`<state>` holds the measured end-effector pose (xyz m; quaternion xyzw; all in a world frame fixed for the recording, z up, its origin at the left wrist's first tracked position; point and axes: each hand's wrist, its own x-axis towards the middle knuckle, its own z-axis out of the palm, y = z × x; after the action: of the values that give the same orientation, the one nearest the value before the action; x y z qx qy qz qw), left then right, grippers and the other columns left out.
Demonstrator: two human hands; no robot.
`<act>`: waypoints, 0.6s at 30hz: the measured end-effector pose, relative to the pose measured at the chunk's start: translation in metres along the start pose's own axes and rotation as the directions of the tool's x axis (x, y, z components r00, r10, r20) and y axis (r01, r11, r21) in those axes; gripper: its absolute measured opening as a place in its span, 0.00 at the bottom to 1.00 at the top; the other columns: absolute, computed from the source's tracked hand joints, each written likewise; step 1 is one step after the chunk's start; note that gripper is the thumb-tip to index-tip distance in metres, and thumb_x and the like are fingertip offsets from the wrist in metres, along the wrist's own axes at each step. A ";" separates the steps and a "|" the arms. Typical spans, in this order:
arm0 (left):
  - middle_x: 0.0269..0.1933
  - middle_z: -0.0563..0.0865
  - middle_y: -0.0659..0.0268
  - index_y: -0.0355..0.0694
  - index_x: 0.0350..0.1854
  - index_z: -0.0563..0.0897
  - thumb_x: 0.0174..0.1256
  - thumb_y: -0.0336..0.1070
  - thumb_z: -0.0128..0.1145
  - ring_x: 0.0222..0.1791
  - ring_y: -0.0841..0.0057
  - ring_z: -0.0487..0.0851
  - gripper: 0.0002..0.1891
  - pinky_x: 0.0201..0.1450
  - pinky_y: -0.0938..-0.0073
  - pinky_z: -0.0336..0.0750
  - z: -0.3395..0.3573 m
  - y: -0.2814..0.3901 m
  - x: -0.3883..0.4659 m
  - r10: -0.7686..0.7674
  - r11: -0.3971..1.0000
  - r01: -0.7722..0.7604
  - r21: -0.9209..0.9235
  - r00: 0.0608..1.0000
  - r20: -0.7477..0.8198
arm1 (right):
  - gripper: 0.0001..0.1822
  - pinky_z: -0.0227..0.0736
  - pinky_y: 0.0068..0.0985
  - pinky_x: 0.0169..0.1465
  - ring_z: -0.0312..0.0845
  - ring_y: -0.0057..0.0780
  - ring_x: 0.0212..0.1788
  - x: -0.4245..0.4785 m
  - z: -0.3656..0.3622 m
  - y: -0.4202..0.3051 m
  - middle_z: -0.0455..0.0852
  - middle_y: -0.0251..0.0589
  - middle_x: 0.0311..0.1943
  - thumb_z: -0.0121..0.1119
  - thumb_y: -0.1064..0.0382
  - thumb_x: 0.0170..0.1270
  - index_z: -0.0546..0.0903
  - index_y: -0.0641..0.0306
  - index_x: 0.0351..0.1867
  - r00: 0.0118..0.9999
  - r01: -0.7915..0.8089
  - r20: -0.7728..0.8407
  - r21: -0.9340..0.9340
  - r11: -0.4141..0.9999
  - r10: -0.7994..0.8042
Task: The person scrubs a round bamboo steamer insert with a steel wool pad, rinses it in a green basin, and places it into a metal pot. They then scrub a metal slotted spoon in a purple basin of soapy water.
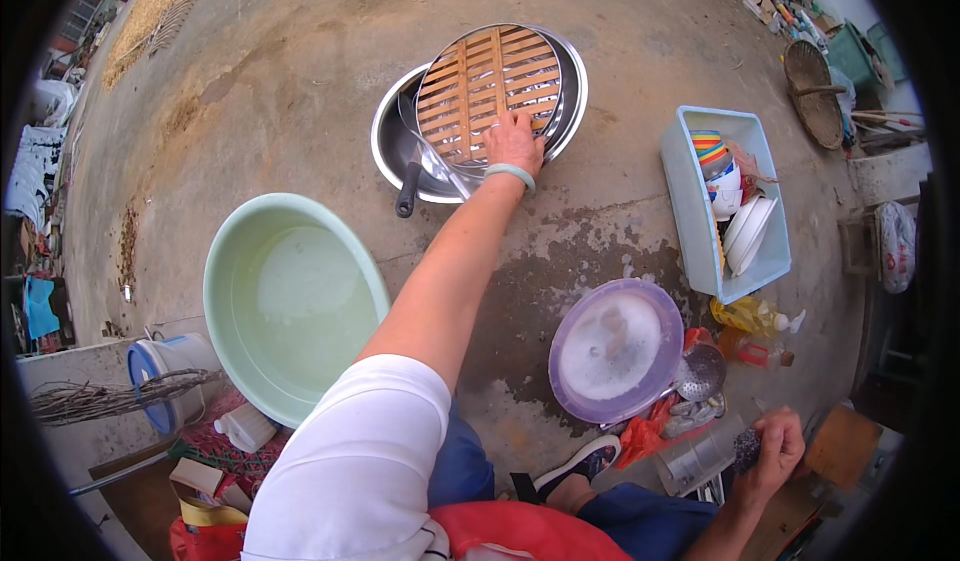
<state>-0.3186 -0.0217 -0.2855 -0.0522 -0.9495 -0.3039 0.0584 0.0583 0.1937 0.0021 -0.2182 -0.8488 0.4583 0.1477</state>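
Note:
My left hand (514, 143) reaches forward, its fingers gripping the near edge of a round steamer rack (480, 80) with brown slats and a metal rim. The rack leans inside an oval stainless-steel basin (386, 133). A metal utensil with a black handle (408, 189) and another shiny utensil lie beside it in the basin. At the lower right, my right hand (780, 441) holds a dark mesh scouring pad (746, 450). Close by stands a purple basin (559, 381) of foamy water. On the left is a large pale green tub (217, 298) of clear water.
A light blue bin (682, 208) at right holds bowls and plates. A yellow pump bottle (750, 315), a perforated skimmer (702, 373) and red plastic bags (645, 433) lie near the purple basin. A lidded bucket (180, 358) and twigs (112, 399) stand at left; the concrete is partly wet.

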 end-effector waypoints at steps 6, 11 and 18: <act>0.52 0.78 0.58 0.43 0.48 0.80 0.56 0.45 0.65 0.56 0.57 0.73 0.19 0.60 0.57 0.64 -0.007 -0.004 0.003 0.052 0.997 -0.051 0.050 0.999 -0.015 | 0.16 0.56 0.19 0.36 0.64 0.19 0.29 -0.001 0.003 -0.003 0.73 0.36 0.23 0.55 0.57 0.68 0.72 0.65 0.25 1.000 0.002 0.011 0.015 1.000 -0.002; 0.51 0.78 0.56 0.41 0.48 0.80 0.56 0.45 0.64 0.55 0.55 0.74 0.19 0.59 0.56 0.66 -0.008 -0.009 0.004 0.032 0.999 -0.032 0.040 0.999 -0.013 | 0.15 0.57 0.19 0.35 0.64 0.20 0.28 -0.004 0.005 -0.006 0.73 0.36 0.23 0.54 0.59 0.67 0.72 0.65 0.25 1.000 -0.005 -0.010 0.013 1.000 0.005; 0.45 0.81 0.52 0.41 0.44 0.81 0.57 0.48 0.60 0.50 0.53 0.78 0.18 0.51 0.55 0.73 0.010 -0.039 0.004 0.158 0.987 -0.161 -0.026 0.982 -0.099 | 0.14 0.59 0.19 0.34 0.66 0.19 0.29 0.003 0.000 -0.003 0.75 0.35 0.24 0.54 0.58 0.66 0.75 0.66 0.26 0.993 -0.120 -0.001 -0.065 0.991 0.120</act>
<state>-0.3288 -0.0474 -0.3154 -0.1145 -0.9329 -0.3166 0.1276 0.0548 0.1941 0.0043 -0.2728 -0.8488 0.4389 0.1118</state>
